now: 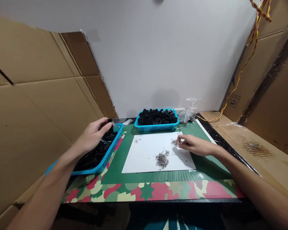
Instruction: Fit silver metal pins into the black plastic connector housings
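Observation:
My left hand (93,133) is closed on a small black plastic piece (109,120), held over the left blue basket (114,147). Long dark pieces (91,158) fill that basket. At the right of a white sheet (134,161), my right hand (194,143) has thumb and fingers pinched together at a little pile of tiny metal pieces (174,142). Whatever lies between those fingertips is too small to make out. A larger heap of the same bent, wire-like metal bits (162,159) lies near the sheet's middle, and a few scattered bits (137,139) lie at its upper left.
Behind the sheet stands another blue basket (156,128), heaped with black blocks (157,116). Clear plastic bags (186,115) sit beside it. A green mat (117,166) covers the table. Cardboard walls (43,73) flank both sides, and yellow-brown wires (242,68) hang at the right.

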### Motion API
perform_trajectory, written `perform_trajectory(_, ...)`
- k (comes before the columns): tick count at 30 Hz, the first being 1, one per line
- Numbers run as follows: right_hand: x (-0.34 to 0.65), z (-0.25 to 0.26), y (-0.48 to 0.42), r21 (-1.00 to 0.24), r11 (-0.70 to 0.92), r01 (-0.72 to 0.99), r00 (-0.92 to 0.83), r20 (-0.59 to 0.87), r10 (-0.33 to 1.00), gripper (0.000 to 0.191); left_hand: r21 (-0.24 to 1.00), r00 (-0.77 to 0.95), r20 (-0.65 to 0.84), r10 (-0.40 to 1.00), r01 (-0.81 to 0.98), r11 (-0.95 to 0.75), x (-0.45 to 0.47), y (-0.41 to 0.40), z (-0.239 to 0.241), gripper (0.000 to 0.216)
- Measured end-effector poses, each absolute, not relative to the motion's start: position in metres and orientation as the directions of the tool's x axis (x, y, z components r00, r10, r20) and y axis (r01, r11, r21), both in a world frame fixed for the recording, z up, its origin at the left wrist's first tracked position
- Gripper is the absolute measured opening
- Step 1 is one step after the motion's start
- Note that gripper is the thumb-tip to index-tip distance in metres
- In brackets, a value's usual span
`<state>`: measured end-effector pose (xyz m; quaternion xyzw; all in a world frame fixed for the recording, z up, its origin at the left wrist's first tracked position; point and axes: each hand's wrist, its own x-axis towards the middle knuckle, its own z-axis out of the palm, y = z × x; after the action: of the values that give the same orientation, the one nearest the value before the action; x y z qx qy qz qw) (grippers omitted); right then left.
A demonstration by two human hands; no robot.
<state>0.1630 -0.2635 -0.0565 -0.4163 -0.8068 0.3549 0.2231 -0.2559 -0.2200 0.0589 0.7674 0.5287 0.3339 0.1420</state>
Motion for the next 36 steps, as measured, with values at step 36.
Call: perform_trajectory(36,0.118,-0.079,-0.271,-0.923,0.314,0.222,-0.216,0.267,0.939,0.042,0.935,0.422,0.29,0.859,0.066,-0.348,-0.085,-0.253,-0.073,0.043)
